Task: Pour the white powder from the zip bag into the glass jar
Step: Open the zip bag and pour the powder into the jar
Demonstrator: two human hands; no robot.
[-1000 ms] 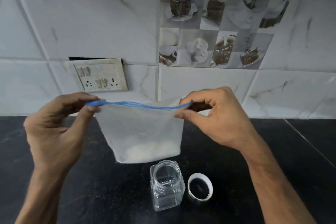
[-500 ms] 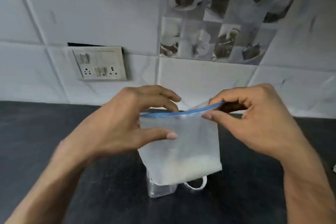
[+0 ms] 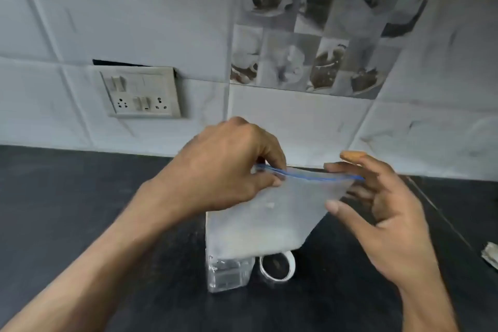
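1. I see the zip bag (image 3: 269, 213) hanging in the air just above the glass jar (image 3: 229, 275), which stands on the dark counter (image 3: 80, 210); the bag's lower edge hides the jar's mouth.
2. My left hand (image 3: 223, 167) pinches the blue zip strip (image 3: 310, 175) at its left end, thumb and fingers closed on it. My right hand (image 3: 382, 213) is spread loosely at the bag's right side; whether it grips the film I cannot tell.
3. I judge the bag light, limp and slick, its white powder (image 3: 258, 240) sagging low (a faint pale mass, blurred). It is best held at the stiffer zip strip, with a lower corner supported when tipping.
4. The jar looks rigid and breakable; a white lid (image 3: 277, 267) lies just beside it.
5. No brand, label or writing is legible on bag, jar or lid.
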